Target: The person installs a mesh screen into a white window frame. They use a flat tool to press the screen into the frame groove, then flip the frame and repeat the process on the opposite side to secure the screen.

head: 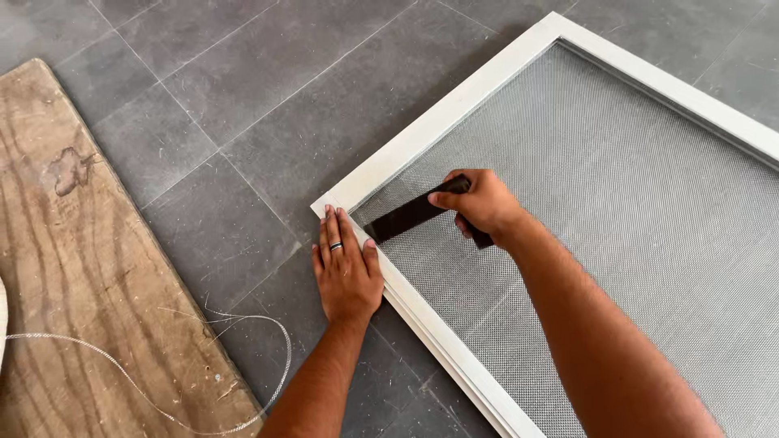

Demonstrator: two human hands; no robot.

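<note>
Pressure is being applied by the left hand [347, 272], laid flat and open across the frame [422, 138] corner, judged to be steadying it. Nothing is being gripped there. Beyond, a dark tool [410, 215] is being clasped by the closed right hand [484, 205], its tip being pressed against the mesh [617, 203] at the frame's inner edge.
</note>
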